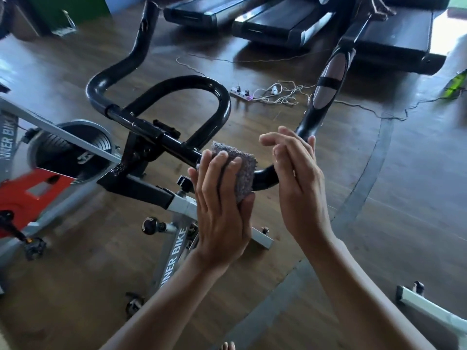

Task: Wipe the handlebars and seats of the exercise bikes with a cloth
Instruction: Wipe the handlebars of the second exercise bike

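Note:
A black handlebar (161,114) of a grey exercise bike (177,248) fills the middle of the view, with a loop in front and two horns reaching away. My left hand (219,210) holds a folded grey cloth (240,170) against the bar's right bend. Just to the right, my right hand (298,183) is raised with its fingers spread, holding nothing and close to the right horn (326,84). No seat is in view.
The bike's flywheel (68,147) and red guard (32,190) sit at the left, with a pedal (32,246) below. Treadmills (278,24) stand at the back. A power strip with tangled cords (265,93) lies on the wooden floor. Another bike's foot (429,309) shows at lower right.

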`<action>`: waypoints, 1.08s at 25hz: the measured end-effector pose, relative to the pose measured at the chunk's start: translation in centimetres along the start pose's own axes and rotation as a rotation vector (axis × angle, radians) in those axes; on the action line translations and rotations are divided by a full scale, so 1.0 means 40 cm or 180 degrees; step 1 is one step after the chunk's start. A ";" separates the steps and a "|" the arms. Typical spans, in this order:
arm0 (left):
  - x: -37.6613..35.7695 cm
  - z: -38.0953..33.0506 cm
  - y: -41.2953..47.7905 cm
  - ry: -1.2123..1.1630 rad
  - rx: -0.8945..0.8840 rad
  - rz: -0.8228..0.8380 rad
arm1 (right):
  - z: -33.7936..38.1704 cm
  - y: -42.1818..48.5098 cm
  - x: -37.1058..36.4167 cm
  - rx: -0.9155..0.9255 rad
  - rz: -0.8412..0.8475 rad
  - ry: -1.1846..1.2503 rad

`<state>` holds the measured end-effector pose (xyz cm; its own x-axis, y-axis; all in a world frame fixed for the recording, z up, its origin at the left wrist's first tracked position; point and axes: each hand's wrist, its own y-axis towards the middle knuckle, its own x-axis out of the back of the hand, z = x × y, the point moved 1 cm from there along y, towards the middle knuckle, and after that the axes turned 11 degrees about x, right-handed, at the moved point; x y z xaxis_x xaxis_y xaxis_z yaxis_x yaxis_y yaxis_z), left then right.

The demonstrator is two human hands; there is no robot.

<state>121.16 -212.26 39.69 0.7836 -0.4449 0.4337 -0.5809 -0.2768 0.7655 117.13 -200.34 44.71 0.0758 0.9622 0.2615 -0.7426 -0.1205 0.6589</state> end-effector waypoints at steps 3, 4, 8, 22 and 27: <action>-0.024 -0.054 -0.006 0.0049 0.0152 0.0024 | 0.029 -0.013 0.016 0.0019 -0.0124 -0.0034; -0.019 -0.060 -0.008 0.0066 0.0103 0.0117 | 0.047 -0.035 0.014 0.0108 -0.0227 -0.0174; 0.060 -0.015 -0.005 -0.1168 0.0120 0.0833 | 0.141 -0.165 -0.062 0.0495 -0.0173 -0.0564; 0.094 0.116 0.070 -0.0661 0.0308 0.0679 | 0.037 -0.129 -0.219 0.0968 -0.0706 -0.2058; 0.105 0.083 0.051 -0.0478 0.0507 0.0797 | -0.032 -0.129 -0.160 0.1760 -0.0624 -0.2148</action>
<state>122.53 -217.53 41.49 0.5776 -0.6333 0.5151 -0.7878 -0.2673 0.5549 119.62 -205.56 38.73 0.6726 0.6505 0.3528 -0.2613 -0.2373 0.9356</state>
